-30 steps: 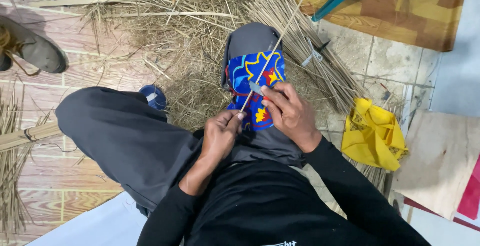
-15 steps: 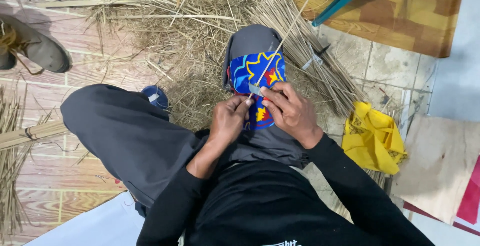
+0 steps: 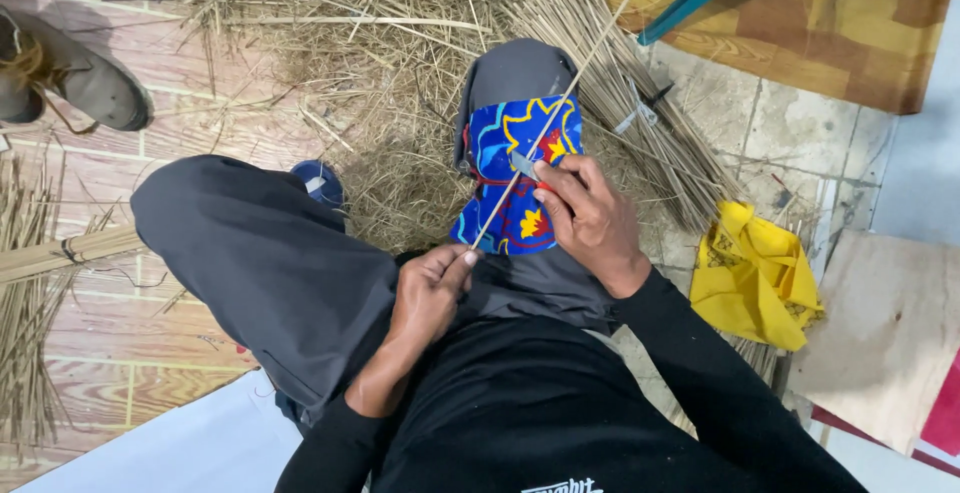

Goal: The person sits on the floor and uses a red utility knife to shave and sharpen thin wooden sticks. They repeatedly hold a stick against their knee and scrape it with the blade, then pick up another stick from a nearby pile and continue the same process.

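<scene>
I sit on the floor with a bright blue patterned cloth [image 3: 500, 148] laid over my raised right knee. My left hand [image 3: 432, 288] pinches the near end of a long thin straw-coloured stick [image 3: 575, 83] that runs up and away to the upper right. My right hand [image 3: 585, 218] grips a small knife with a red handle, its blade [image 3: 523, 164] pressed against the stick over the cloth. My grey trouser leg [image 3: 250, 253] stretches to the left.
A heap of dry straw and shavings [image 3: 400, 43] lies ahead, with a bundle of thin sticks [image 3: 650, 143] to its right. A yellow cloth [image 3: 755, 273] sits at the right, a shoe [image 3: 80, 78] upper left, a tied stick bundle [image 3: 60, 253] at the left.
My left hand has pulled back toward my body, drawing the stick through under the blade. My right hand with the knife has stayed over the cloth.
</scene>
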